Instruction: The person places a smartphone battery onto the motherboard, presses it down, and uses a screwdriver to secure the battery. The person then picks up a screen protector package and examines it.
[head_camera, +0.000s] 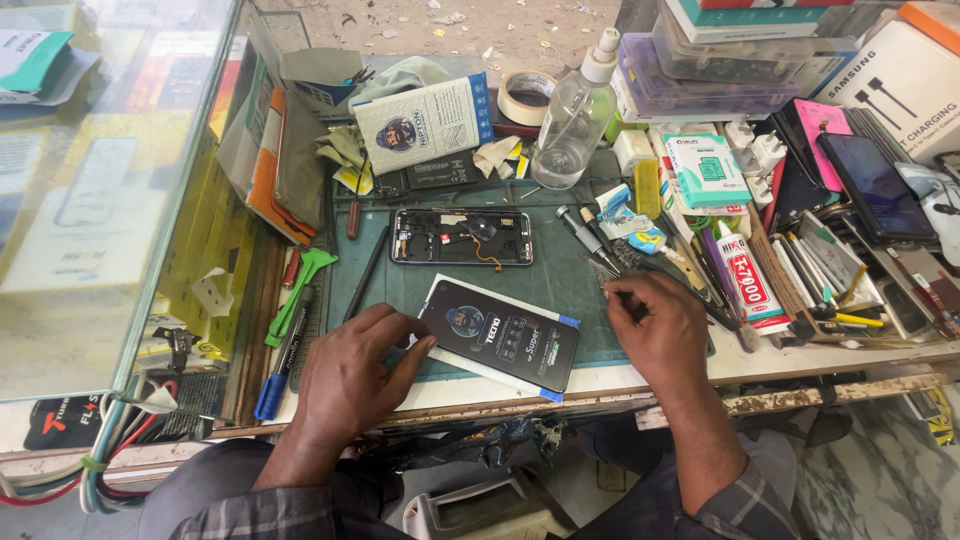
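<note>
Our left hand (350, 375) lies spread, fingertips pinning the dark screen-protector packet (500, 335) at 6 o'clock below the opened phone (461, 237), while our right hand (655, 330) curls shut on thin tweezers (603, 266); we should steady them

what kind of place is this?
Most likely a phone repair stall's workbench. An opened phone lies with its insides bare on a green work mat, the left hand rests on a dark flat screen-part packet, and screwdrivers, tweezers and a glue tube crowd the right side.

Phone repair stall: opened phone (461, 237), glue tube (748, 285), screwdrivers (285, 355), glass counter (110, 180).
</note>
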